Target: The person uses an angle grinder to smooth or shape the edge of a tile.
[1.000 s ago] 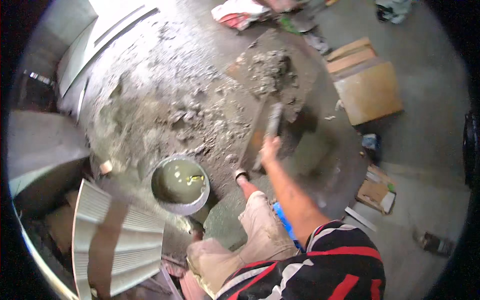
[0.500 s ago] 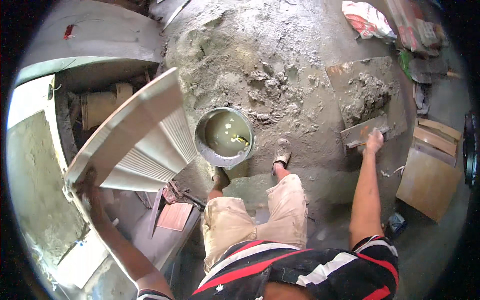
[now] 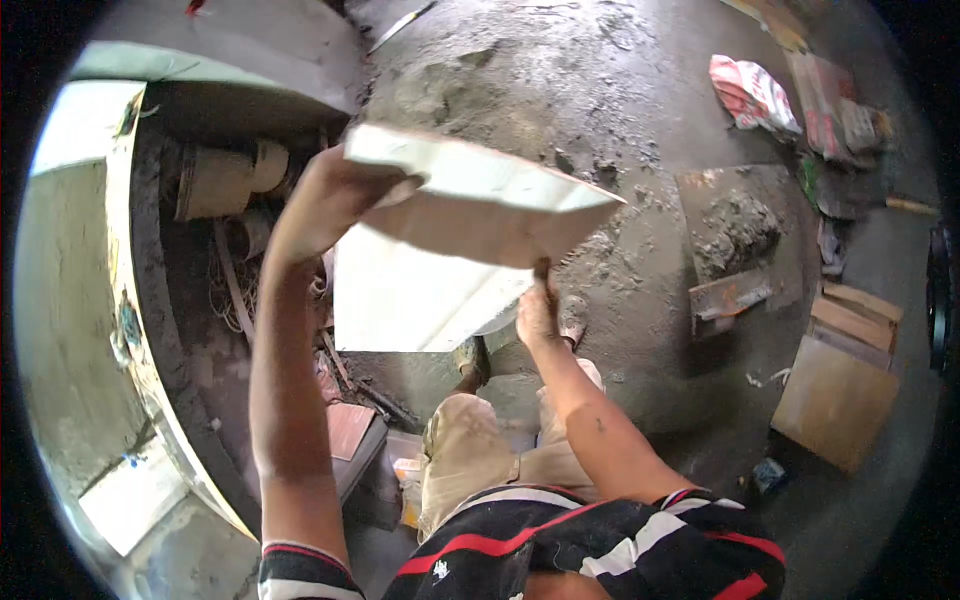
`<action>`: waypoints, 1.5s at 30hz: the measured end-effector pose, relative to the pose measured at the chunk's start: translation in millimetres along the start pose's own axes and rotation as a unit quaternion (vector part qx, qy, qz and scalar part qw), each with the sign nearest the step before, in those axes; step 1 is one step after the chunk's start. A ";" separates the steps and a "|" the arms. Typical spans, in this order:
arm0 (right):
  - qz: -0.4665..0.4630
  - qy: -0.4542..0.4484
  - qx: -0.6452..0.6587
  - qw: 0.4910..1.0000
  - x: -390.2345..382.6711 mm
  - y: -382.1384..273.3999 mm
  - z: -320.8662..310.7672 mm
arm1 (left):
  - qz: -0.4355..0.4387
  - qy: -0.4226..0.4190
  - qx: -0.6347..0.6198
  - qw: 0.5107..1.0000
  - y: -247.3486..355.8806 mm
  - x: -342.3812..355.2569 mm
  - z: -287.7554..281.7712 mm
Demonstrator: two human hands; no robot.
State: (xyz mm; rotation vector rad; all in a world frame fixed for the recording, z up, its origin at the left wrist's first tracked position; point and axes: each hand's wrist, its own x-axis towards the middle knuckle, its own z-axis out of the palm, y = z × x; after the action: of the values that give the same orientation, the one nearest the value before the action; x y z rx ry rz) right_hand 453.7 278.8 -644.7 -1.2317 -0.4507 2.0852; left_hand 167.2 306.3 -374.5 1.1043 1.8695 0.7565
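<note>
Person's L hand point(image 3: 335, 205) pinches pale panel point(image 3: 415, 290) nr upper L edge; R hand point(image 3: 537, 315) pinches lower R edge; trowel point(image 3: 735, 294) off to R, nr mortar heap point(image 3: 740, 230).

My left hand point(image 3: 340, 196) grips a pale panel point(image 3: 415, 290) at its upper left; my right hand point(image 3: 538, 316) holds its lower right edge. A trowel point(image 3: 728, 294) lies beside a mortar heap point(image 3: 740, 235).

Right fingers point(image 3: 541, 283) off the flat tool point(image 3: 732, 296), now gripping the pale panel point(image 3: 425, 290), panel shifted rightward
</note>
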 end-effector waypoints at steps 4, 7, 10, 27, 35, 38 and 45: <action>0.036 0.169 -0.002 0.985 1.0 26.5 -30.4 | -0.080 -0.080 -0.058 0.992 -64.8 83.6 41.6; 0.093 0.141 0.018 0.986 15.7 49.5 -60.9 | -0.008 -0.094 -0.190 0.977 -145.9 134.1 96.1; 0.131 0.124 0.051 0.982 43.3 79.4 -107.7 | -0.045 -0.047 -0.058 0.996 -206.4 185.1 150.9; 0.240 0.155 0.018 0.958 91.1 150.0 -206.0 | -0.102 -0.024 0.081 0.991 -324.2 243.3 309.2; 0.259 0.179 0.011 0.949 90.4 148.2 -194.7 | -0.128 -0.037 0.056 0.990 -344.6 243.0 334.3; 0.257 0.178 -0.001 0.950 89.2 147.0 -193.4 | -0.096 0.007 0.050 0.994 -353.6 240.5 346.8; 0.255 0.174 -0.007 0.951 89.3 152.2 -205.4 | -0.092 0.059 0.030 0.994 -352.2 231.0 350.3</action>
State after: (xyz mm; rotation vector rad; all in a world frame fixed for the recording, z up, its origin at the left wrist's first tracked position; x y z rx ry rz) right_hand 546.0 223.5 -893.2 -1.8307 0.0228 2.1993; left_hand 264.2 390.5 -907.1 0.9248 2.0722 0.6762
